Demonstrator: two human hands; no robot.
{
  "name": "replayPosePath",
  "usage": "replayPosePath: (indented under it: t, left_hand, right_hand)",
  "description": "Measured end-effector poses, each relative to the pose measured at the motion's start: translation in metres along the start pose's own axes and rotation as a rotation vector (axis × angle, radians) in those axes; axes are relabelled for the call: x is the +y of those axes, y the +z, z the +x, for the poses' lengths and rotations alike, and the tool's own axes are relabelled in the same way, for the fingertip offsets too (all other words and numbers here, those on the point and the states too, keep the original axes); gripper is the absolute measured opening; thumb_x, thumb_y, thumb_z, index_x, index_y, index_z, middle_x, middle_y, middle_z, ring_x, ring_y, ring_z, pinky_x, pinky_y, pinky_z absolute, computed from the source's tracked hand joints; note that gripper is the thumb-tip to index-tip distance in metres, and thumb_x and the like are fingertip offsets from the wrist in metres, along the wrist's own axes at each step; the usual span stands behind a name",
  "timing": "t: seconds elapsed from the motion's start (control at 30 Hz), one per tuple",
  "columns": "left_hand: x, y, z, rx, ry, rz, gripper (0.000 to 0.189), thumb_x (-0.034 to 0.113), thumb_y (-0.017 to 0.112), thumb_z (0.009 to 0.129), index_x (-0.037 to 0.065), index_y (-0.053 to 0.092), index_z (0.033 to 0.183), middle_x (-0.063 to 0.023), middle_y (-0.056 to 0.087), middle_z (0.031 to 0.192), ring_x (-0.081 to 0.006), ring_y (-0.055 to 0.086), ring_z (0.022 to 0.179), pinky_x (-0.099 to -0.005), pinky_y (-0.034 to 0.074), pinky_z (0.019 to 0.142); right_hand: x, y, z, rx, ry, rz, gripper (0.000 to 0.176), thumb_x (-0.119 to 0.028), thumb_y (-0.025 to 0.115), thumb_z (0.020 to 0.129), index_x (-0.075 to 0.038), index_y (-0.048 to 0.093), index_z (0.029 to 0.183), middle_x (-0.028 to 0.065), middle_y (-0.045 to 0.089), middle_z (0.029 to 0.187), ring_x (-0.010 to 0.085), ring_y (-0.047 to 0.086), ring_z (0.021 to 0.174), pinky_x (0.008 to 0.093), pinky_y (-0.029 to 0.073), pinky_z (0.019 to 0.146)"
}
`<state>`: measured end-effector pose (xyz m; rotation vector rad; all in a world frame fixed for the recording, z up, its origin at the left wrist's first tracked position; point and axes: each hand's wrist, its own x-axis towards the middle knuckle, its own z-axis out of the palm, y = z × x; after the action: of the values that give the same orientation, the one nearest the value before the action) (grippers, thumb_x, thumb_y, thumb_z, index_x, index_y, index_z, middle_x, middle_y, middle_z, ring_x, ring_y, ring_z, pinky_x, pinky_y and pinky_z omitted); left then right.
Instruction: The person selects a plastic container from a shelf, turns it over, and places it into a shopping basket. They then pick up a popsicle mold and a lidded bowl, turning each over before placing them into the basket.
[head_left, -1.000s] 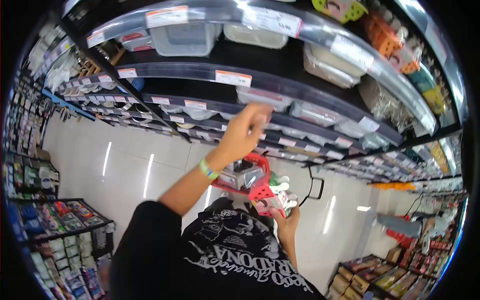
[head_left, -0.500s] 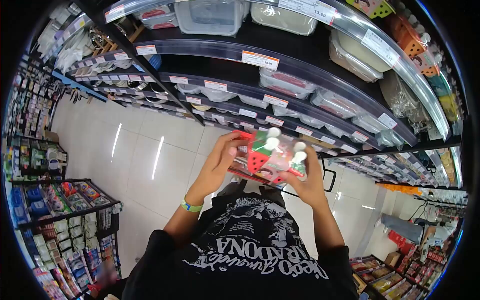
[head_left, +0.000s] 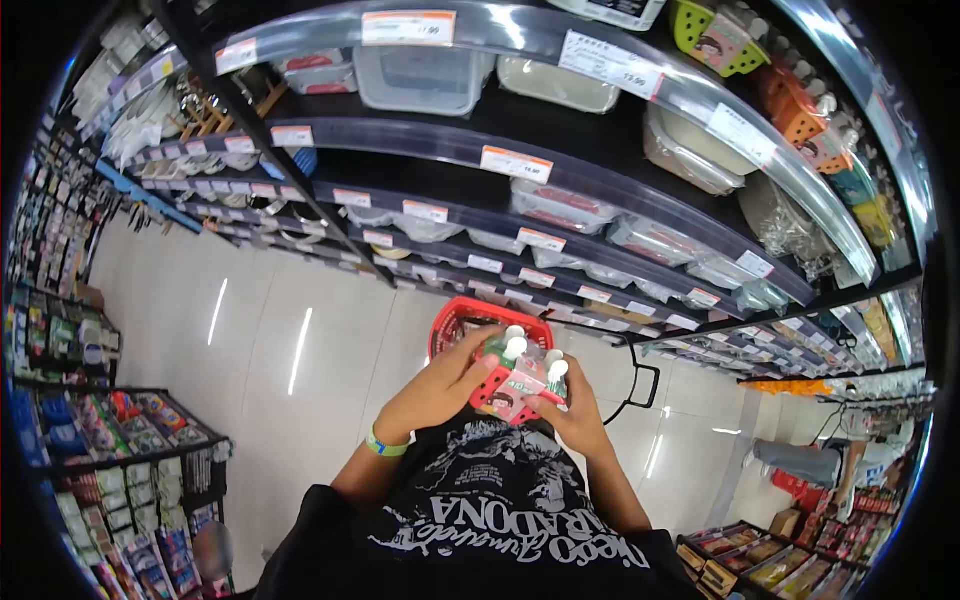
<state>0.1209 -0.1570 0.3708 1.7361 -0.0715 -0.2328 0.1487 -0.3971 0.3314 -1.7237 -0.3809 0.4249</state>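
Between my two hands is a small packaged watermelon-patterned item [head_left: 512, 388], red and green with black dots, a pink label and white knobs on top. My left hand [head_left: 436, 393] is closed on its left side, with the fingers behind it. On the right, my right hand [head_left: 577, 415] grips the other side, thumb over the front. Directly beyond and below the item is a red shopping basket [head_left: 440, 335], partly hidden by my hands. What lies inside the basket is hard to make out.
Shelves with price tags [head_left: 516, 163] and wrapped containers [head_left: 563, 206] run across the front. Similar dotted green [head_left: 718, 38] and orange [head_left: 800, 115] items sit upper right. A black wire handle [head_left: 645, 387] is right of the basket. Display racks [head_left: 130, 430] stand left; another person's leg [head_left: 800, 460] shows right.
Both hands have brought the watermelon-patterned item lower and closer to my body, tilting its label more toward me. The red basket beyond it is now more visible.
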Motion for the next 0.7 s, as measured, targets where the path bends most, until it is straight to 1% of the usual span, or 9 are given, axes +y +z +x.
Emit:
replayPosePath:
  t: [0.1, 0.17, 0.23, 0.33, 0.37, 0.47, 0.5, 0.63, 0.7]
  left_hand:
    - [0.013, -0.004, 0.006, -0.067, -0.014, 0.038, 0.051, 0.031, 0.047, 0.102, -0.002, 0.039, 0.14, -0.0259, 0.058, 0.125, -0.0374, 0.058, 0.116, -0.0378, 0.044, 0.097]
    - [0.027, -0.008, 0.008, -0.117, -0.075, 0.138, 0.05, 0.032, 0.048, 0.102, -0.001, 0.039, 0.138, -0.0259, 0.06, 0.12, -0.0384, 0.06, 0.111, -0.039, 0.046, 0.093]
    - [0.031, -0.009, 0.009, -0.141, -0.128, 0.215, 0.049, 0.033, 0.049, 0.101, 0.0, 0.04, 0.136, -0.0256, 0.062, 0.113, -0.0384, 0.062, 0.106, -0.0401, 0.047, 0.088]
    - [0.027, -0.006, 0.006, -0.102, -0.008, 0.184, 0.044, 0.024, 0.046, 0.102, 0.0, 0.038, 0.138, -0.0248, 0.064, 0.111, -0.035, 0.064, 0.105, -0.038, 0.047, 0.091]
    - [0.023, -0.004, 0.005, -0.101, -0.015, 0.145, 0.045, 0.023, 0.045, 0.103, -0.002, 0.036, 0.14, -0.023, 0.059, 0.123, -0.0291, 0.058, 0.116, -0.0356, 0.042, 0.1]
    - [0.007, 0.007, 0.003, 0.008, 0.105, 0.039, 0.05, 0.026, 0.049, 0.102, -0.002, 0.036, 0.141, -0.0223, 0.053, 0.131, -0.0316, 0.052, 0.124, -0.0369, 0.038, 0.105]
    - [0.005, 0.01, 0.002, -0.002, 0.081, -0.046, 0.05, 0.022, 0.047, 0.102, -0.002, 0.033, 0.143, -0.0206, 0.047, 0.136, -0.0283, 0.045, 0.129, -0.0355, 0.033, 0.109]
    - [0.021, 0.02, 0.003, 0.036, 0.09, -0.119, 0.049, 0.019, 0.048, 0.102, -0.001, 0.032, 0.144, -0.0181, 0.048, 0.135, -0.023, 0.048, 0.124, -0.0342, 0.037, 0.106]
    - [0.025, 0.021, 0.006, 0.016, 0.081, -0.138, 0.049, 0.018, 0.049, 0.102, 0.0, 0.032, 0.144, -0.0173, 0.049, 0.134, -0.0213, 0.049, 0.122, -0.0335, 0.038, 0.104]
  right_hand:
    - [-0.011, 0.0, -0.003, 0.037, 0.004, 0.036, 0.059, -0.015, 0.071, 0.086, 0.003, 0.043, 0.134, 0.0135, 0.058, 0.12, 0.0207, 0.054, 0.112, 0.0341, 0.042, 0.099]
    - [-0.006, 0.005, -0.008, 0.076, 0.022, 0.119, 0.059, -0.014, 0.068, 0.089, 0.003, 0.04, 0.138, 0.0133, 0.056, 0.125, 0.0203, 0.052, 0.117, 0.034, 0.04, 0.102]
    - [-0.001, 0.014, -0.013, 0.116, 0.069, 0.186, 0.062, -0.022, 0.066, 0.092, 0.004, 0.037, 0.139, 0.0187, 0.051, 0.133, 0.0237, 0.047, 0.124, 0.0353, 0.036, 0.106]
    - [-0.002, 0.015, -0.017, 0.124, 0.134, 0.12, 0.061, -0.027, 0.06, 0.096, 0.003, 0.034, 0.143, 0.019, 0.049, 0.137, 0.0257, 0.045, 0.128, 0.0357, 0.034, 0.108]
    - [-0.006, 0.015, -0.017, 0.127, 0.155, 0.1, 0.061, -0.028, 0.058, 0.098, 0.003, 0.034, 0.144, 0.019, 0.049, 0.137, 0.0264, 0.044, 0.129, 0.0358, 0.033, 0.109]
    - [-0.009, 0.01, -0.01, 0.095, 0.14, 0.119, 0.058, -0.03, 0.053, 0.1, 0.002, 0.033, 0.145, 0.0186, 0.048, 0.139, 0.0267, 0.044, 0.13, 0.0357, 0.033, 0.109]
    - [-0.012, 0.011, -0.01, 0.118, 0.21, 0.169, 0.057, -0.029, 0.051, 0.101, 0.002, 0.034, 0.145, 0.0192, 0.048, 0.139, 0.0264, 0.044, 0.13, 0.0354, 0.033, 0.109]
    - [-0.013, -0.002, -0.003, 0.099, 0.041, 0.055, 0.056, -0.031, 0.05, 0.101, 0.0, 0.034, 0.145, 0.0183, 0.051, 0.135, 0.0245, 0.049, 0.123, 0.0352, 0.038, 0.104]
    - [-0.011, -0.006, -0.004, 0.121, 0.097, 0.072, 0.055, -0.031, 0.049, 0.102, -0.001, 0.035, 0.145, 0.0176, 0.051, 0.133, 0.0234, 0.05, 0.121, 0.0348, 0.04, 0.103]
